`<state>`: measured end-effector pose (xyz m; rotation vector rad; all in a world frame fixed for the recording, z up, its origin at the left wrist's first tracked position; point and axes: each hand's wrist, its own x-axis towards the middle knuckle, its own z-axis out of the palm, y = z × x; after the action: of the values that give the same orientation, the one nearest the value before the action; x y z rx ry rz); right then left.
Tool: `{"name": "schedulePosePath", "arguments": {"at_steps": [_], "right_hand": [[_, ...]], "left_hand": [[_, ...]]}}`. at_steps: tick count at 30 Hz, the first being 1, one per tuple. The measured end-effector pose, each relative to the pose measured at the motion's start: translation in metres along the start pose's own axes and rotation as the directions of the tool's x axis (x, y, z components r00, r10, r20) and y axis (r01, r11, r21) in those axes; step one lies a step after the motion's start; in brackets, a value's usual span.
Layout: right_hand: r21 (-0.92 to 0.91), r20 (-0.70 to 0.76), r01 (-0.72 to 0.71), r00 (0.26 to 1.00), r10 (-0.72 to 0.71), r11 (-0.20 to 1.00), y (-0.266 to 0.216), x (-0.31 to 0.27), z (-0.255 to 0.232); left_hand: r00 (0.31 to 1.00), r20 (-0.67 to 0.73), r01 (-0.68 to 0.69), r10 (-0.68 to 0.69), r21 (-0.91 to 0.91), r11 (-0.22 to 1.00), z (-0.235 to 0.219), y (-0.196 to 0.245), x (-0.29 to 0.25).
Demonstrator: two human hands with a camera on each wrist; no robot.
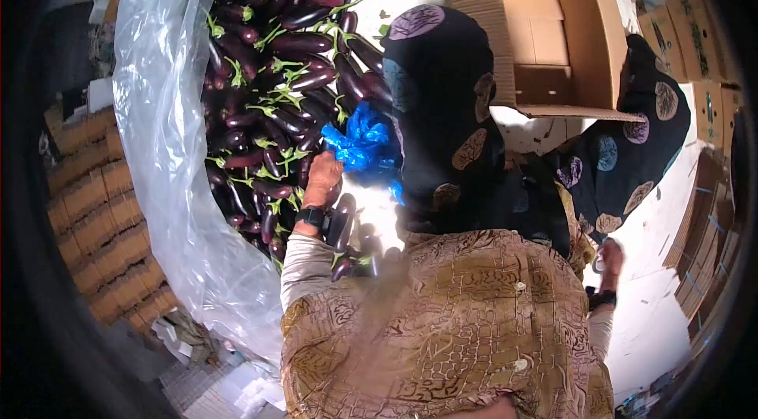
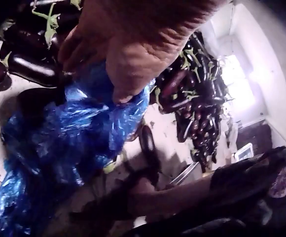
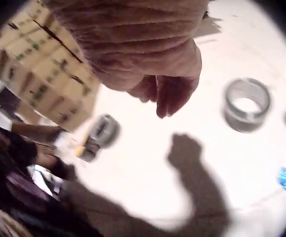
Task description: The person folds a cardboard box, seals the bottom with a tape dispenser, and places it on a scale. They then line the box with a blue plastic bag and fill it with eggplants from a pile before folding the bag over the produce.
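Crumpled blue plastic (image 1: 362,139) (image 2: 79,133) is pinched between the thumb and fingers of the left hand (image 1: 322,178) (image 2: 138,44), beside a heap of eggplants (image 1: 304,42) (image 2: 197,98). Some of its fingers are hidden behind the plastic in the left wrist view. The right hand (image 1: 611,256) (image 3: 148,54) hangs over the white surface with loosely bent fingers, and nothing shows in its grasp in the right wrist view. Below it to the right lies a grey tape roll (image 3: 246,104); a second roll (image 3: 105,131) lies below it to the left.
An open cardboard box (image 1: 541,32) stands at the top right. Clear plastic sheeting (image 1: 170,143) borders the eggplants on the left. A person in a dark patterned headscarf (image 1: 442,103) fills the middle. Stacked cartons (image 1: 695,36) (image 3: 44,69) stand on the far side.
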<state>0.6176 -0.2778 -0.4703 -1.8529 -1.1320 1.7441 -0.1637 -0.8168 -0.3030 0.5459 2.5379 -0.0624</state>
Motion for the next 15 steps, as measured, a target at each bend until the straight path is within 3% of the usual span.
{"name": "schedulePosePath", "arguments": {"at_steps": [1,2,3,4,5,6,7,9,11,12,13,15], "right_hand": [[0.108,0.050,0.124,0.990,-0.130,0.986,-0.026,0.036,-0.030],[-0.068,-0.067,0.347,0.934,-0.351,0.936,-0.121,0.019,0.011],[-0.181,-0.094,0.444,0.881,-0.464,0.878,-0.201,0.006,0.051],[-0.188,-0.143,0.482,0.849,-0.509,0.856,-0.278,-0.016,0.097],[-0.346,-0.050,0.575,0.778,-0.627,0.741,-0.341,-0.061,0.161],[-0.477,0.045,0.654,0.685,-0.727,0.587,-0.404,-0.107,0.224],[-0.551,0.166,0.761,0.502,-0.849,0.342,-0.432,-0.121,0.255],[-0.215,0.183,0.832,0.549,-0.816,0.511,-0.476,-0.197,0.342],[-0.389,0.445,0.859,0.492,-0.748,0.333,-0.498,-0.225,0.382],[-0.319,0.587,0.868,0.495,-0.640,0.380,-0.505,-0.243,0.406],[-0.255,0.713,0.865,0.470,-0.520,0.433,-0.511,-0.260,0.429],[-0.043,0.851,0.969,0.164,-0.498,0.245,-0.509,-0.274,0.474]], "left_hand": [[0.994,0.005,0.112,-0.113,-0.164,0.980,-0.029,0.025,-0.007],[0.979,-0.180,0.038,-0.091,-0.279,0.960,-0.032,0.023,-0.008],[0.928,-0.362,-0.055,-0.089,-0.369,0.928,-0.037,0.019,-0.008],[0.889,-0.455,-0.160,-0.052,-0.414,0.896,-0.053,0.020,-0.007],[0.838,-0.545,-0.268,-0.021,-0.445,0.855,-0.075,0.023,-0.005],[0.885,-0.460,-0.215,-0.069,-0.538,0.815,-0.098,0.026,-0.002],[0.951,-0.307,-0.183,-0.035,-0.651,0.737,-0.136,0.043,-0.010],[0.940,-0.302,-0.192,-0.161,-0.855,0.481,-0.173,0.059,-0.012],[0.938,-0.317,-0.335,-0.137,-0.932,-0.139,-0.204,0.085,-0.017],[0.940,-0.334,-0.340,-0.065,-0.928,-0.154,-0.214,0.081,-0.015],[0.930,-0.363,-0.366,-0.057,-0.928,-0.070,-0.236,0.102,-0.023],[0.887,-0.449,-0.460,0.110,-0.880,0.116,-0.275,0.133,-0.039]]}}
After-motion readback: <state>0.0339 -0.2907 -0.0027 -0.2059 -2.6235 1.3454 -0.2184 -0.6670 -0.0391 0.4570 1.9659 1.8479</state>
